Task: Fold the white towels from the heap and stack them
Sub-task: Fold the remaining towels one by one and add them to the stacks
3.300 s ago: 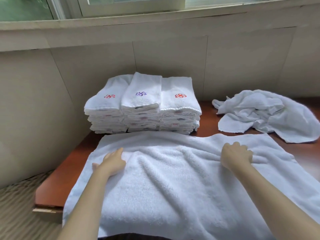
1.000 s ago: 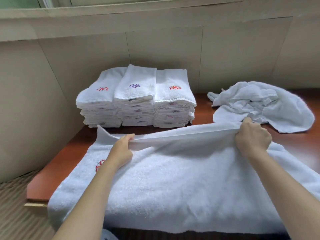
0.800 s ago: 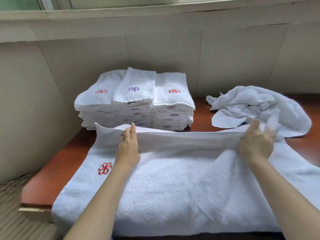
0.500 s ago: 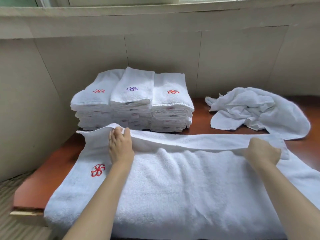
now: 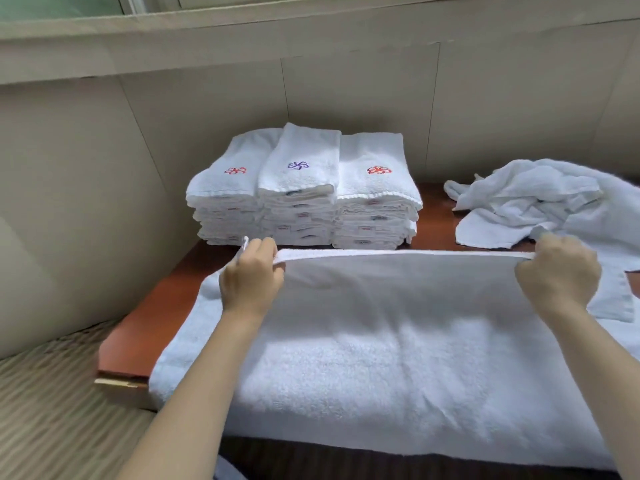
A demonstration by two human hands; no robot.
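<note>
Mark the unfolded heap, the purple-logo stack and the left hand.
unfolded heap [image 5: 530, 199]: head view, crumpled middle.
purple-logo stack [image 5: 298, 180]: head view, top towel below the logo.
left hand [image 5: 251, 277]: head view, back of the hand.

Beige panelled wall [image 5: 356, 109]; window ledge [image 5: 242, 32] above; red-brown table [image 5: 156, 313]; striped floor [image 5: 52, 403].

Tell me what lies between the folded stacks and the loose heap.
Only a bare strip of red-brown table separates the folded stacks from the loose heap, as the head view shows.

Wood tbl [image 5: 159, 303], beige wall [image 5: 346, 98], striped floor [image 5: 48, 403]
</note>
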